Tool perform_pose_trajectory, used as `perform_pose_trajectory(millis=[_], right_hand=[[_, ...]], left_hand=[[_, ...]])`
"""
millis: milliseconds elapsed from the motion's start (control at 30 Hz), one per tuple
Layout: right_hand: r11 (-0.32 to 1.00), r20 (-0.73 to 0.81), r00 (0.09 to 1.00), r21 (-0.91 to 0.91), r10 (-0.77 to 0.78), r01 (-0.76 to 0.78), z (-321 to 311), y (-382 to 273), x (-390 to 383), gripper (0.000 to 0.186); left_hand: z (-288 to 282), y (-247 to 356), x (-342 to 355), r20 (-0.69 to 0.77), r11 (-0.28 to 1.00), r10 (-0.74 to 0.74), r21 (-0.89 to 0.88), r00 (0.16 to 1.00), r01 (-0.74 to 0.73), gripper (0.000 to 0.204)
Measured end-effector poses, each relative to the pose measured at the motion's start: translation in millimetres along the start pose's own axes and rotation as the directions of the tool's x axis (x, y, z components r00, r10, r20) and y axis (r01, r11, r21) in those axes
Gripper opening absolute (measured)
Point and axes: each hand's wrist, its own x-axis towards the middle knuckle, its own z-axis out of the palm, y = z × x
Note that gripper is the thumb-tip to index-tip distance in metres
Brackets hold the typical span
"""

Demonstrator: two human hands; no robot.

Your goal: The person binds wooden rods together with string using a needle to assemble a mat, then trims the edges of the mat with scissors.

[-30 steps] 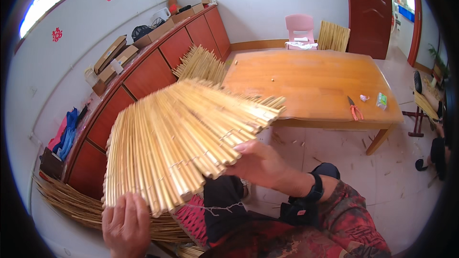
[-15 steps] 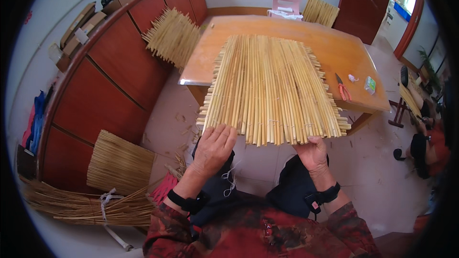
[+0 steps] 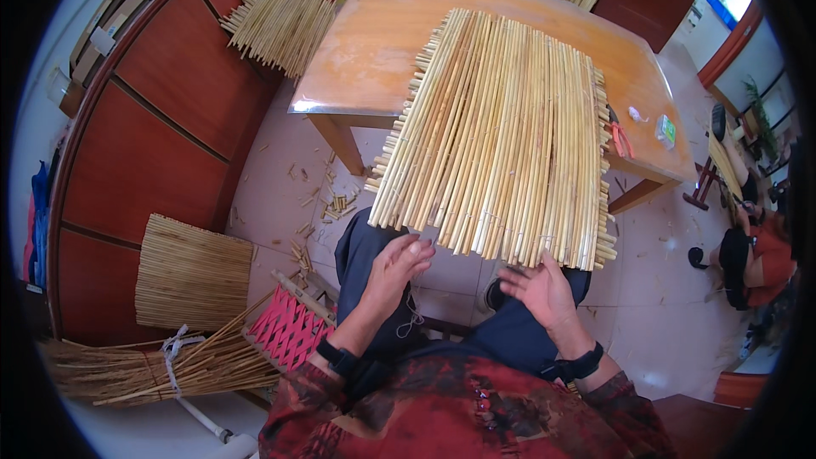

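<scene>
A mat of straight, pale yellow stalks (image 3: 501, 136), stitched together with thin thread, lies on the table with its near edge jutting over my knees. My left hand (image 3: 393, 272) is just below the near left corner, fingers loosely stretched and holding nothing. Under the near right part of the edge, my right hand (image 3: 544, 291) has its palm up and fingers spread. Its thumb tip reaches the stalk ends; whether it touches them I cannot tell. White thread (image 3: 410, 310) dangles beside my left leg.
On the wooden table (image 3: 357, 59) lie red-handled pliers (image 3: 621, 139) and a small box (image 3: 665, 131). Left stand more stalk mats (image 3: 194, 272), a tied stalk bundle (image 3: 144, 370) and a stool with pink webbing (image 3: 291, 323). Stalk offcuts (image 3: 340, 204) litter the floor. Another person (image 3: 756, 246) sits far right.
Both hands have let go of the mat's near edge and dropped slightly below it. The mat has shifted right and turned a little, and the view has tilted down.
</scene>
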Motion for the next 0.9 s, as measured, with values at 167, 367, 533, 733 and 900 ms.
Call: perform_pose_trajectory(millis=[167,367,533,733,900], right_hand=[[0.536,-0.045,0.999,-0.843,0.01,-0.043,45.4,-8.1,-30.2,0.015],[-0.558,0.74,0.639,-0.628,-0.211,0.543,108.9,-39.4,47.2,0.01],[-0.673,0.794,0.607,-0.467,-0.034,0.574,115.8,-32.2,97.9,0.006],[-0.686,0.804,0.578,-0.343,0.138,0.641,114.0,-35.2,113.2,0.007],[-0.685,0.803,0.582,-0.351,0.131,0.639,116.6,-32.9,116.9,0.008]], left_hand=[[5.0,-13.4,22.8,0.075,0.987,-0.061,-0.144,0.995,0.071,0.033],[24.0,-2.1,27.8,-0.029,0.972,-0.099,-0.216,0.995,0.09,0.034],[17.6,-14.0,35.2,-0.074,0.98,-0.117,-0.168,0.99,0.103,0.027],[20.9,-15.9,39.5,-0.122,0.961,-0.082,-0.274,0.989,0.045,0.025],[15.5,-25.0,44.8,-0.111,0.958,-0.048,-0.285,0.993,0.015,0.028]])
